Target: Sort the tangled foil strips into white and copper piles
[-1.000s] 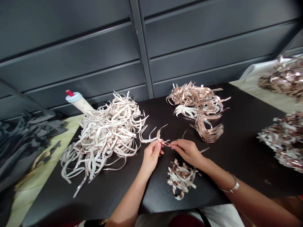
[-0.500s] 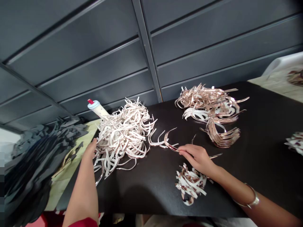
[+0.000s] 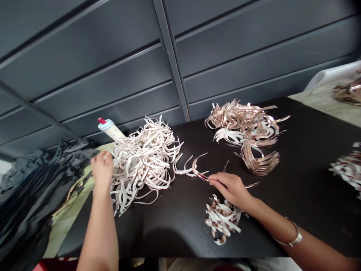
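Note:
My right hand (image 3: pixel 229 190) is closed in a pinch on one thin, curved rose-gold strip (image 3: pixel 196 170). The strip arcs out to the left, and a narrow end (image 3: pixel 252 185) shows beyond the hand's far side. My left hand (image 3: pixel 102 169) is at the left edge of a big tangled pile of white-backed strips (image 3: pixel 146 156). Its fingers are bent and somewhat apart; nothing shows in them, though their tips are partly hidden. A few loose white strips (image 3: pixel 182 170) lie between the pile and my right hand. Just below that hand sits a small heap of short strip pieces (image 3: pixel 222 218).
A bundle of rose-gold strips (image 3: pixel 242 120) lies at the back right, a fanned bunch (image 3: pixel 261 160) before it. A blue-lidded cup (image 3: pixel 111 128) leans behind the pile. Dark cut pieces (image 3: pixel 34 195) cover the left. Another strip heap (image 3: pixel 348 169) is far right. A grey panel wall (image 3: pixel 118 75) stands behind.
My left hand has moved up and left along the pile's edge, and its bent fingers now show. My right hand keeps its pinch on the strip. The whole view has shifted slightly.

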Demonstrator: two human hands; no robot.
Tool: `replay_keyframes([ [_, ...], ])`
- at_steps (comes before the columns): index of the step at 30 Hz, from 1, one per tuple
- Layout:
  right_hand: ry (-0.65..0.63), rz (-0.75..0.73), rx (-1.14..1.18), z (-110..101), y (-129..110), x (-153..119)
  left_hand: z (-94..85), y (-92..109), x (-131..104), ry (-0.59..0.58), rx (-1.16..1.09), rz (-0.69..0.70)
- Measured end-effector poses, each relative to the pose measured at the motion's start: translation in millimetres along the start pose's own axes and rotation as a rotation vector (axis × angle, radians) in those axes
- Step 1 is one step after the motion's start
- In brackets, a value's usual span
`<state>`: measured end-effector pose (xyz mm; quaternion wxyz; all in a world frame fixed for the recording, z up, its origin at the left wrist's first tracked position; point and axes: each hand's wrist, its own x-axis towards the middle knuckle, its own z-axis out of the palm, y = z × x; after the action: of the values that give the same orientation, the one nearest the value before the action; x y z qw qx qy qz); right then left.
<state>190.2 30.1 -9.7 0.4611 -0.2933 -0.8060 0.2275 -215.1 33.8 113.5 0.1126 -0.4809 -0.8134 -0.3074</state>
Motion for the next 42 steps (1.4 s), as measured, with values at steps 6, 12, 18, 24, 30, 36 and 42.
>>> replay_keyframes([
  [6,0.024,0.005,-0.022,1.1,-0.5,-0.6,38.8,109.3,-112.8,-0.749,-0.775,0.102],
  [12,0.013,0.100,0.084,0.6,-2.7,3.3,74.8,163.1,-178.7,-1.090,-1.312,-0.273],
  [18,0.021,0.311,0.206,0.0,-0.8,4.9,88.8,148.0,-178.3,-0.973,-1.562,-0.601],
  [24,0.085,0.353,0.219,2.1,1.8,2.9,93.2,143.5,-175.9,-0.932,-1.639,-0.657],
  [30,0.104,0.005,-0.054,-0.3,1.4,2.5,95.2,149.7,-190.5,-1.136,-1.582,-0.615],
  [36,0.025,-0.133,-0.091,-2.3,3.4,3.3,97.5,152.2,-198.3,-1.156,-1.438,-0.604],
  [42,-0.029,0.192,0.079,-2.2,4.2,4.9,97.8,150.9,-199.0,-0.942,-1.354,-0.367],
])
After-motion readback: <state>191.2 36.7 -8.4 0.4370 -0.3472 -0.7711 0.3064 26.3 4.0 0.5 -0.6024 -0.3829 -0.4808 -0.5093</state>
